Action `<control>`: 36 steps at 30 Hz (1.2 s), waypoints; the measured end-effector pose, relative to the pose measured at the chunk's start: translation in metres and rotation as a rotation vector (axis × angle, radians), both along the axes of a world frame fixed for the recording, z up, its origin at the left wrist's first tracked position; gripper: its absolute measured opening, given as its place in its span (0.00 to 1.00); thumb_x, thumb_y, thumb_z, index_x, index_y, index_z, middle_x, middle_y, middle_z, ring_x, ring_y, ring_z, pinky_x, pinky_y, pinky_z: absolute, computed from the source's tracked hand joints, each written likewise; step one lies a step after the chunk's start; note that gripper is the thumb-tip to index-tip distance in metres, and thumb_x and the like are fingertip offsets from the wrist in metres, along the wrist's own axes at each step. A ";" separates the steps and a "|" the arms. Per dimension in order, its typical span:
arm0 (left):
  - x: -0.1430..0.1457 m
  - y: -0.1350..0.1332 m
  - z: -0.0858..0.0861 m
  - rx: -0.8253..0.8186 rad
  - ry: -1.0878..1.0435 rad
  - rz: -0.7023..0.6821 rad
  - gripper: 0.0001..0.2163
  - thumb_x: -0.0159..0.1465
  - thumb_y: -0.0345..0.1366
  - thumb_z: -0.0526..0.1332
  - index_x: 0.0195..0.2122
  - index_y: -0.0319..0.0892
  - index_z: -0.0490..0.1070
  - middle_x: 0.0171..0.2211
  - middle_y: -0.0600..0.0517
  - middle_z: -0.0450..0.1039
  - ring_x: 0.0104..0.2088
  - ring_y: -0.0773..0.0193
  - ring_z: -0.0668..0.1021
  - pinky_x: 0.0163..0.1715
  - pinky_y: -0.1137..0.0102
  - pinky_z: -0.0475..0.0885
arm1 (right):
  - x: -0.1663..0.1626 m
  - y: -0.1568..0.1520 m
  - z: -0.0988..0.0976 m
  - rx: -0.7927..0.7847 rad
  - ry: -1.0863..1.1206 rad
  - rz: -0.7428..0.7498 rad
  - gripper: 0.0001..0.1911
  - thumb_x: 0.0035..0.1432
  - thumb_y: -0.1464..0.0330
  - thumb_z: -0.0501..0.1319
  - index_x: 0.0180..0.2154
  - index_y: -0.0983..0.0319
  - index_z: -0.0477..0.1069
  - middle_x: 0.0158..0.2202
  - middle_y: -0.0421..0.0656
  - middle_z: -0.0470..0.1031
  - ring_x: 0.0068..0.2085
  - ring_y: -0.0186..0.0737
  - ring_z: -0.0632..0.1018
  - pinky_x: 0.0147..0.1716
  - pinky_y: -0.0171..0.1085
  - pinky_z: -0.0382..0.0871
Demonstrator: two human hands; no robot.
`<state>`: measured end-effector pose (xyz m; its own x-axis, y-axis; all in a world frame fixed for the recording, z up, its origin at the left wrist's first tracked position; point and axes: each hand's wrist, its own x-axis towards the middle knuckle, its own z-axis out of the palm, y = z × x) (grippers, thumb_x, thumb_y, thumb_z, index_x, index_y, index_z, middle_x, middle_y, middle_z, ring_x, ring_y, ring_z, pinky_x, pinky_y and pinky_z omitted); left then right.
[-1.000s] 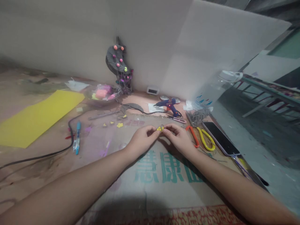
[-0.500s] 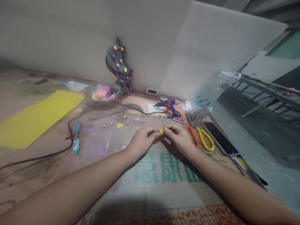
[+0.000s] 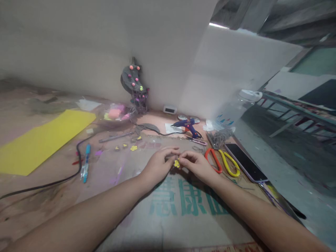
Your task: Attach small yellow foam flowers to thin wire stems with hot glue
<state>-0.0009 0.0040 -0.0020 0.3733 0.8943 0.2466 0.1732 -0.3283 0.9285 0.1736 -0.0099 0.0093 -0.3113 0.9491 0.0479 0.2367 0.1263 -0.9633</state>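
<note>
Pinching a small yellow flower between thumb and forefinger, the right hand is holding it above the cardboard, towards the cardboard's far edge. The left hand is bringing its thumb against the blossom's other side; whether those fingers are gripping, one cannot tell. A blue glue gun is lying near the surface's far edge, and a phone is resting along its right edge, just beside a yellow handle.
</note>
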 end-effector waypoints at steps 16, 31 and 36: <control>0.000 -0.001 0.000 -0.250 -0.272 0.019 0.20 0.64 0.50 0.53 0.22 0.41 0.62 0.19 0.57 0.62 0.20 0.70 0.67 0.22 0.74 0.64 | 0.003 0.005 -0.002 0.121 -0.034 -0.214 0.15 0.56 0.57 0.61 0.28 0.62 0.69 0.23 0.38 0.71 0.26 0.34 0.72 0.28 0.33 0.66; 0.002 -0.008 0.005 -0.121 0.111 -0.063 0.17 0.64 0.42 0.51 0.21 0.41 0.66 0.18 0.55 0.67 0.23 0.67 0.70 0.25 0.72 0.62 | 0.008 0.005 -0.009 0.298 -0.159 -0.266 0.13 0.60 0.59 0.59 0.30 0.62 0.70 0.26 0.40 0.73 0.29 0.35 0.73 0.30 0.33 0.66; 0.002 -0.006 0.005 -0.064 0.140 -0.036 0.10 0.59 0.34 0.53 0.25 0.41 0.72 0.26 0.52 0.75 0.31 0.63 0.76 0.34 0.71 0.67 | 0.009 0.004 -0.010 0.324 -0.180 -0.264 0.13 0.60 0.59 0.59 0.31 0.62 0.71 0.27 0.41 0.74 0.30 0.36 0.74 0.30 0.33 0.67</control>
